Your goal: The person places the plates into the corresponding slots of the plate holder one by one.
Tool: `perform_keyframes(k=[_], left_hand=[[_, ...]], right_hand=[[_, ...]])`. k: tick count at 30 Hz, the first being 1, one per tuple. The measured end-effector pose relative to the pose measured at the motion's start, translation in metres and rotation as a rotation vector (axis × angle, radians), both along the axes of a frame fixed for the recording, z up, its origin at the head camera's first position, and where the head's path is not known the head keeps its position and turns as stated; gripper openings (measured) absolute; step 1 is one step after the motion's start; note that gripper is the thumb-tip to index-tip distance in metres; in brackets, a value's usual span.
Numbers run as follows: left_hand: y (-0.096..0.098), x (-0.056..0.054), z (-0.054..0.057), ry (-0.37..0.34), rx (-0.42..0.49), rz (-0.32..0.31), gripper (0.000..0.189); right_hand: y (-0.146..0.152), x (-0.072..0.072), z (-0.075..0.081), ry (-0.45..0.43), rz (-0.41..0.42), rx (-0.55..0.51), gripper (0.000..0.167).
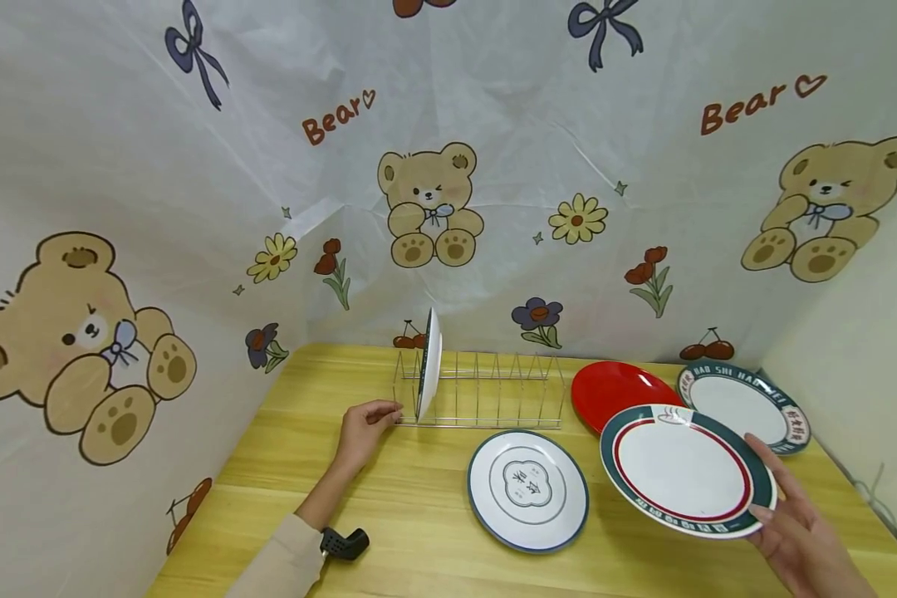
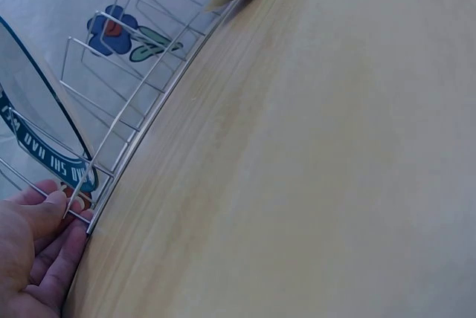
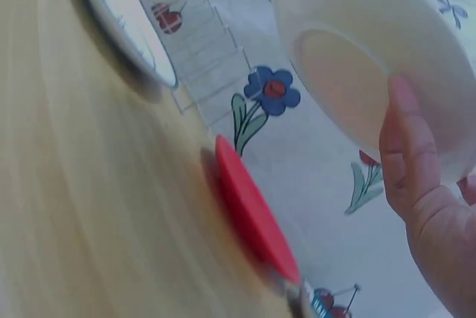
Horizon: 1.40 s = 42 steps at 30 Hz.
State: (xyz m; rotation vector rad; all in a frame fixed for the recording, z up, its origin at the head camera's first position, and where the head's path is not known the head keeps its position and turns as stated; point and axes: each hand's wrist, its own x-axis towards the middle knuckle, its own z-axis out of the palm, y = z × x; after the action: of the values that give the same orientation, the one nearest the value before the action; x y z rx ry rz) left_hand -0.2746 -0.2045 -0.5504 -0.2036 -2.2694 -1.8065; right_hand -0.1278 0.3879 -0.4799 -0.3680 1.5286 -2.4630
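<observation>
My left hand [image 1: 364,430] pinches the left end of a wire dish rack [image 1: 493,427], thumb and fingers about the corner wires in the left wrist view. One plate [image 1: 430,365] with a dark green lettered rim stands on edge in the rack, close to that hand. On the right, my right hand [image 1: 801,522] holds a white plate [image 1: 680,467] with a green rim and a red ring by its right edge. This plate is raised over the table, tilted face up; the right wrist view shows its pale underside [image 3: 342,58] with fingers against it.
A white plate [image 1: 528,492] with a blue rim lies flat in front of the rack. Right of the rack lies a red plate [image 1: 619,390], partly covered by the held plate. Beyond it is another green-rimmed plate [image 1: 736,407]. A bear-printed cloth [image 1: 493,291] hangs behind the table.
</observation>
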Motion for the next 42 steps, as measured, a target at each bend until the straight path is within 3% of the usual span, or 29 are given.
perform_keyframes(k=[7, 13, 20, 26, 32, 42], left_hand=[[0.0, 0.0, -0.001, 0.015, 0.0, -0.008, 0.012], [-0.001, -0.003, -0.001, 0.007, -0.003, -0.007, 0.012], [-0.001, -0.002, 0.003, 0.006, 0.008, -0.004, 0.013], [-0.002, -0.003, -0.003, 0.012, 0.008, -0.01, 0.013], [0.0, -0.004, -0.001, 0.017, 0.012, -0.011, 0.012], [0.002, -0.002, 0.001, -0.031, 0.008, 0.012, 0.019]], right_hand=[[-0.025, -0.007, 0.033, 0.104, -0.093, 0.09, 0.075], [-0.048, -0.012, 0.059, 0.137, -0.174, 0.116, 0.075], [-0.08, -0.025, 0.083, 0.239, -0.187, 0.12, 0.077], [-0.103, -0.034, 0.096, 0.25, -0.189, 0.161, 0.078], [-0.123, -0.044, 0.104, 0.223, -0.21, 0.158, 0.077], [-0.159, -0.06, 0.111, 0.192, -0.257, 0.219, 0.077]])
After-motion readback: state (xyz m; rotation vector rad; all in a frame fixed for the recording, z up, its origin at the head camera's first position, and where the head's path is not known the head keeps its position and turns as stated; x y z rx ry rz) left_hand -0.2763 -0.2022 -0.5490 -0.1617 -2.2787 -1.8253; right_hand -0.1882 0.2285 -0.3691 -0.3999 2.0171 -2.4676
